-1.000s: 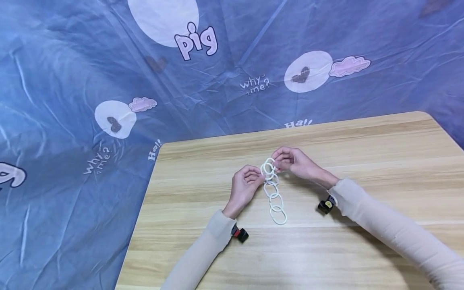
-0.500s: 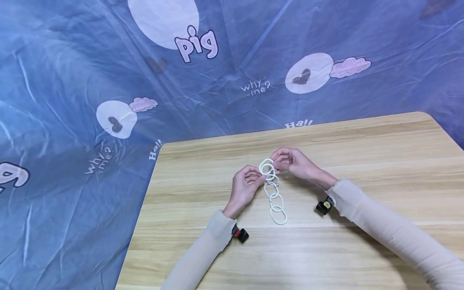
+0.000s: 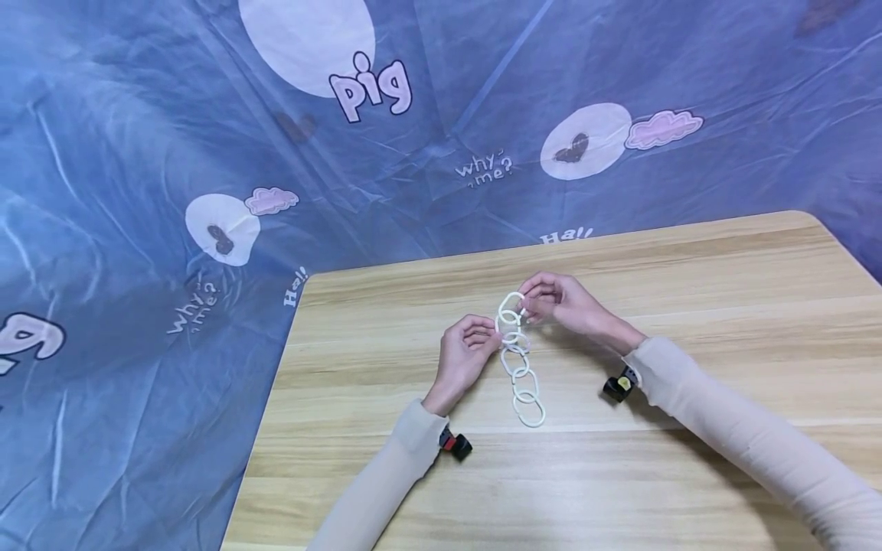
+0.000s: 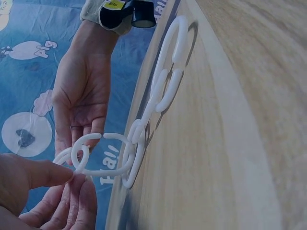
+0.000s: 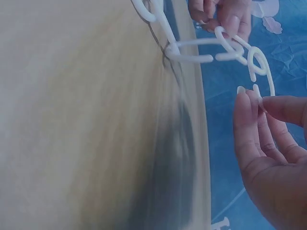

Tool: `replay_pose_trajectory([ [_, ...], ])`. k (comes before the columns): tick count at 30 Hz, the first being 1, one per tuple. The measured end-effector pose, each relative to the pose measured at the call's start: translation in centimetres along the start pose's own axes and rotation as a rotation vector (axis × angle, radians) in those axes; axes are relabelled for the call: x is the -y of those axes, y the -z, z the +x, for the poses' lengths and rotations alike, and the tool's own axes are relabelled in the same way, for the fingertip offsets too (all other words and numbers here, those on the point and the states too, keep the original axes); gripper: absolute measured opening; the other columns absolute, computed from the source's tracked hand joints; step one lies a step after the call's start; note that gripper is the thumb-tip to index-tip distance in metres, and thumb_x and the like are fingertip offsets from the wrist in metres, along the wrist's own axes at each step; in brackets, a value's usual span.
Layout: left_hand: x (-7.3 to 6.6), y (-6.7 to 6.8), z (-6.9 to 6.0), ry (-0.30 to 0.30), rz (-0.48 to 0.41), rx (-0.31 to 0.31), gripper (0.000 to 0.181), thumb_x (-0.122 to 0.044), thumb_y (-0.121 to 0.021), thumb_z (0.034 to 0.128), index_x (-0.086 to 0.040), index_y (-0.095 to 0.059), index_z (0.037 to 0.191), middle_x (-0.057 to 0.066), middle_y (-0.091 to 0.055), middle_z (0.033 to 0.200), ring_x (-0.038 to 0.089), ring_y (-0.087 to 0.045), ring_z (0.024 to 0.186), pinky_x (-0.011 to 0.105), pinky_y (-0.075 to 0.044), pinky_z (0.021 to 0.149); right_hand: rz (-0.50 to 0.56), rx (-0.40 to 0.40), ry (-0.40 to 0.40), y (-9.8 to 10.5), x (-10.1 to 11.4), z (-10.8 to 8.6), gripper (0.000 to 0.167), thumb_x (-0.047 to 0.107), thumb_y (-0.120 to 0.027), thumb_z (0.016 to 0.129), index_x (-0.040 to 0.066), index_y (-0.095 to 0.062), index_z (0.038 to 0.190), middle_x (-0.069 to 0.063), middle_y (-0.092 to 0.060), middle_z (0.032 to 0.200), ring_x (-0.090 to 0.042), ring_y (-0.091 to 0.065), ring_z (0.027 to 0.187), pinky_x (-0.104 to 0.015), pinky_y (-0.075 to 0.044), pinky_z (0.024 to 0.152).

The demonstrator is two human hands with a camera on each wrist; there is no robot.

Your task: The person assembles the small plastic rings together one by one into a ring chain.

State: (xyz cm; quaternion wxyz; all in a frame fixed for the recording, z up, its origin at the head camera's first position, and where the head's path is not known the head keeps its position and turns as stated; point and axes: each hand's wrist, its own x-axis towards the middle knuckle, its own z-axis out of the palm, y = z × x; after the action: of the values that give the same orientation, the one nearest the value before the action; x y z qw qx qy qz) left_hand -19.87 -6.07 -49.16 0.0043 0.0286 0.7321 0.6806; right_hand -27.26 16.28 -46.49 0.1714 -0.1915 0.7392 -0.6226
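A chain of several white plastic links point(image 3: 527, 396) hangs down from between the hands; its lower links lie on the table. The left hand point(image 3: 465, 356) pinches one of the upper links between thumb and fingers, as the left wrist view also shows at the link point(image 4: 80, 165). Above and to the right, the right hand point(image 3: 568, 306) pinches the end link point(image 5: 271, 79) near one tip. A small gap shows in that link's side in the right wrist view. The end link passes through the link beside the left fingertips point(image 5: 233, 26).
The wood-grain table point(image 3: 586, 474) lies beneath both arms. A blue printed cloth point(image 3: 427, 199) hangs behind and to the left of it. Small black cameras sit at the left wrist point(image 3: 462, 447) and the right wrist point(image 3: 615, 389).
The right hand first shifted slightly left, then moved up and away, drawing the end link out so the top links overlap less. The left hand and lower links stay nearly still.
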Motion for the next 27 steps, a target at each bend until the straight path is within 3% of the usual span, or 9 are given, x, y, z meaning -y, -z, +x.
replay_pose_trajectory([
  [8,-0.1,0.4,-0.7,0.007,0.003,0.023,0.020,0.000,-0.075,0.0915,0.005,-0.071,0.110,0.027,-0.075,0.105,0.004,-0.070,0.081,0.014,-0.062,0.077,-0.026,-0.027,-0.014,-0.3,0.7,-0.9,0.030,0.001,-0.063,0.101,-0.008,-0.057,0.128,-0.031,-0.068,0.116,-0.020,-0.074,0.088,-0.046,-0.066,0.087],
  [14,-0.4,0.8,-1.4,0.019,0.030,0.052,0.020,-0.001,-0.076,0.0903,0.004,-0.072,0.110,0.026,-0.076,0.104,0.005,-0.070,0.081,0.015,-0.062,0.078,-0.050,-0.035,-0.021,-0.5,1.0,-1.3,0.033,0.002,-0.063,0.101,-0.011,-0.055,0.130,-0.034,-0.066,0.118,-0.018,-0.074,0.088,-0.044,-0.066,0.087],
  [21,-0.6,1.2,-2.7,0.015,0.191,0.144,0.019,-0.004,-0.083,0.0854,0.002,-0.073,0.100,0.019,-0.077,0.092,0.004,-0.066,0.072,0.015,-0.061,0.069,-0.066,-0.042,-0.029,-0.2,1.1,-1.5,0.034,0.003,-0.062,0.102,-0.011,-0.053,0.131,-0.031,-0.067,0.118,-0.022,-0.074,0.090,-0.044,-0.066,0.088],
  [27,-0.4,1.3,-3.9,0.005,0.309,0.226,0.029,-0.012,-0.090,0.0796,0.002,-0.072,0.097,0.014,-0.075,0.085,0.000,-0.062,0.064,0.013,-0.057,0.061,-0.081,-0.053,-0.035,-0.1,1.0,-1.5,0.030,0.003,-0.063,0.101,-0.006,-0.056,0.129,-0.030,-0.068,0.117,-0.019,-0.073,0.088,-0.046,-0.066,0.089],
])
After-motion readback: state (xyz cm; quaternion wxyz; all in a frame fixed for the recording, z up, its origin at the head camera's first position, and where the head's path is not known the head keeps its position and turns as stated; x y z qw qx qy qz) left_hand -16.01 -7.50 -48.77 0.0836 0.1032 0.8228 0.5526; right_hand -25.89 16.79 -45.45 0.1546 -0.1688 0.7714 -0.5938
